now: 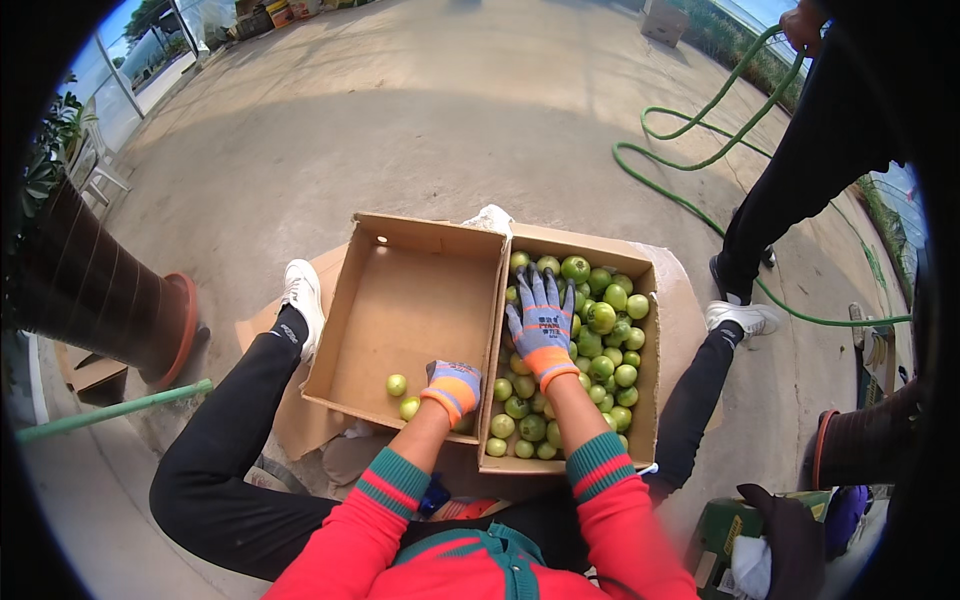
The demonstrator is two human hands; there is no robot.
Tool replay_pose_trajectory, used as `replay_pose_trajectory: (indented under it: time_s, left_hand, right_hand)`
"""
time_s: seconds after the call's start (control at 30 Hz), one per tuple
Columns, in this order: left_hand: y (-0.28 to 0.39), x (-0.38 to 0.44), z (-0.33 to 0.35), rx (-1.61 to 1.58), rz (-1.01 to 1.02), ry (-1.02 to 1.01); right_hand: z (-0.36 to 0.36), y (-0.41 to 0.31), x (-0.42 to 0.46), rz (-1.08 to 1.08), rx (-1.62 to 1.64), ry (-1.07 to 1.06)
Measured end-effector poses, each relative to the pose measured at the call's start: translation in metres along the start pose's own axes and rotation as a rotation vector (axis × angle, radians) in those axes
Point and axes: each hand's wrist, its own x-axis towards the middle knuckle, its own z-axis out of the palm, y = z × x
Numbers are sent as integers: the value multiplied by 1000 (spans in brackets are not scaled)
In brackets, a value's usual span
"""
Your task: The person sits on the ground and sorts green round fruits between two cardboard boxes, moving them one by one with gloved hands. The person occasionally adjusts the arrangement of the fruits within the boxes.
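My right hand (543, 319), in a grey and orange work glove, lies palm down with fingers spread on green tomatoes (601, 318). They fill the right cardboard box (643, 360) in several sizes. In the near right corner of the left cardboard box (420, 300) is my left hand (454, 384), gloved the same way. Its fingers curl downward out of sight, so whether they hold a tomato is hidden. Beside it on the box floor sit a small green tomato (396, 385) and another tomato (409, 408), partly behind my wrist. The two boxes stand side by side between my legs.
Flattened cardboard (679, 300) lies under the boxes. At right a person's leg (795, 172) stands near a green hose (675, 196), which a hand (804, 28) holds. Large brown pots (97, 277) flank me. A green pole (112, 411) lies left, a green carton (724, 525) right.
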Motion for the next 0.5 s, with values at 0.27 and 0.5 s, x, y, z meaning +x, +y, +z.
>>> replay_pose_trajectory:
  time_s: [0.27, 0.5]
  left_hand:
    - [-67, -21, -47, -1438, 306, 6]
    - [-6, -38, -76, -1357, 392, 289]
  right_hand:
    - [-69, -30, -32, -99, 603, 137]
    - [-84, -29, -41, -63, 728, 227]
